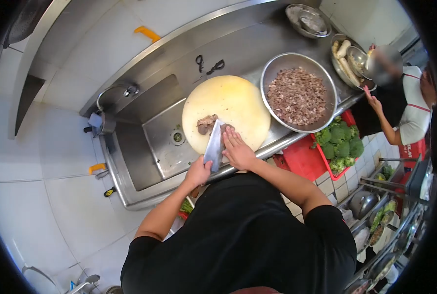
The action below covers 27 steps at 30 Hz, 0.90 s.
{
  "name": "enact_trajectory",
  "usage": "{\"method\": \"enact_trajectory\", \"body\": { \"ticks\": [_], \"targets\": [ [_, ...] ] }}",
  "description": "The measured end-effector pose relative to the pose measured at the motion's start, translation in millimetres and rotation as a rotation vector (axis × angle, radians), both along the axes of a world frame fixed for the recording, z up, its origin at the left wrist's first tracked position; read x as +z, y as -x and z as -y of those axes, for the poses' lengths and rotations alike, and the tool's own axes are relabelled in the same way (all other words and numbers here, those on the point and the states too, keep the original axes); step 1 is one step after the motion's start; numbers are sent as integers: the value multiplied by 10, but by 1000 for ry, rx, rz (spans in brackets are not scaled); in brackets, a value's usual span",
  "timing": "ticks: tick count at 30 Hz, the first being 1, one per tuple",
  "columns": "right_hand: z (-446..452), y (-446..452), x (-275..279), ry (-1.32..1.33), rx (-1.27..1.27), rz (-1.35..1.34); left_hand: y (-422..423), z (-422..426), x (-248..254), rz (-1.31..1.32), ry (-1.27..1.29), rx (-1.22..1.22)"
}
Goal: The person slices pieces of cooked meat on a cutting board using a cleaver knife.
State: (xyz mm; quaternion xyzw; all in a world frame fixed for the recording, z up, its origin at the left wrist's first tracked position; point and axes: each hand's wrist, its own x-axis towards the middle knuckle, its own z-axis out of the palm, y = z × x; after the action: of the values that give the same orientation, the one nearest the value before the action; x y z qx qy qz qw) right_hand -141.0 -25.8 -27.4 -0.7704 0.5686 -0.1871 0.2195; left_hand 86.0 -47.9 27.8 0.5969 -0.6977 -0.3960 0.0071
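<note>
My left hand [199, 170] is closed around the handle of a cleaver [213, 146], whose wide blade rests over the round, pale cutting board [249, 105]. On the blade's right side, my right hand [237, 149] presses its fingers down on a piece of dark meat [226, 128], mostly hidden under them. Left of the blade lies another brownish chunk of meat [206, 124]. Beside the board stands a big steel bowl [266, 93] full of chopped meat [297, 95].
The board lies beside a steel sink [152, 142] with a tap [130, 90]. Behind it are black-handled scissors [210, 66]. A red crate [332, 169] of broccoli [339, 140] sits low at right. Another person [400, 105] stands at far right, near more bowls [346, 73].
</note>
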Motion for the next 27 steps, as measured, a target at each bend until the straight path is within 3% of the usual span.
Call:
{"method": "enact_trajectory", "body": {
  "ticks": [1, 4, 5, 8, 12, 13, 15, 17, 20, 23, 27],
  "targets": [
    [31, 28, -45, -21, -45, 50, 108, 48, -11, -7, 47, -19],
    [103, 67, -44, -25, -128, 149, 232, 155, -12, -116, -125, 53],
    [119, 87, 39, 5, -144, 167, 259, 143, 52, -241, 51, -6],
    [194, 141, 426, 134, -225, 79, 392, 270, 423, -341, -154, 97],
    [364, 272, 1101, 316, -305, -111, 489, 600, 741, -487, -151, 37],
    [408, 308, 1142, 337, -320, -144, 478, 694, 677, -473, -51, -26],
    [528, 407, 983, 276, -329, -207, 482, 789, 798, -378, -119, 6],
    [704, 529, 467, 167, -349, -254, 452, 820, 840, -303, -152, 57],
    [726, 488, 207, 109, -447, -20, 256, 816, 462, -302, -153, 63],
    [735, 370, 448, 62, -507, 78, 215, 757, 315, -285, -168, -6],
    [814, 444, 495, -52, -582, 552, 211, 702, 213, -455, -183, -14]
  ]
}}
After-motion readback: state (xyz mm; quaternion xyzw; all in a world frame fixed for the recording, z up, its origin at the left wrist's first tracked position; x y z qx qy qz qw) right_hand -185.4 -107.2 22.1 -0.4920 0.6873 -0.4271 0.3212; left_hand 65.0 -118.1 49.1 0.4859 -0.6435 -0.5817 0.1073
